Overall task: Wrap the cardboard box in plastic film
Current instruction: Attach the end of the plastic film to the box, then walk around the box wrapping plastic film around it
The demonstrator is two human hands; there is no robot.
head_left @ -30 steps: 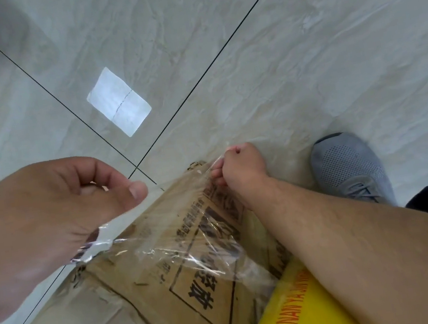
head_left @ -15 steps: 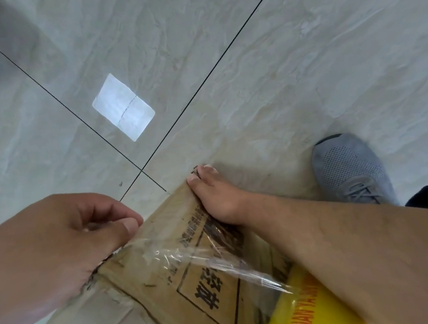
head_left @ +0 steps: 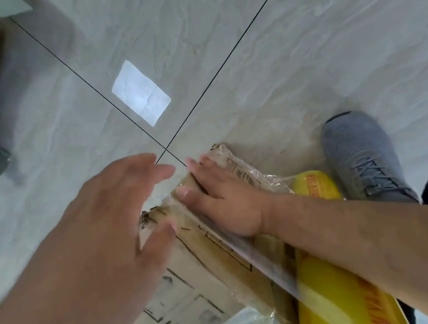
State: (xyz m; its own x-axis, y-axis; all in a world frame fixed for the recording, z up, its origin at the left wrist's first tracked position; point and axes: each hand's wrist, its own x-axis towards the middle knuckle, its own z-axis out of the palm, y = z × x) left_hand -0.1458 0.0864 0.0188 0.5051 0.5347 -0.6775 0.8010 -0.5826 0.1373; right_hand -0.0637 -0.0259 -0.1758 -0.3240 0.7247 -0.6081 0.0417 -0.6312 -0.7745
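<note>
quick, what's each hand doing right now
Left hand: open, fingers spread, holding nothing.
Right hand: open, flat on the brown cardboard box, holding nothing.

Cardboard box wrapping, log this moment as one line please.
step: pressing film onto box | right hand: flat on cardboard box corner | left hand: open above box, empty | plastic film: over far corner | yellow roll: beside box

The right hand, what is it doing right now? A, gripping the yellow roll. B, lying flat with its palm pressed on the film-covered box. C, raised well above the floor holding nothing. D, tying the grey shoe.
B: the right hand lies open, palm down, on the cardboard box over the plastic film.
</note>
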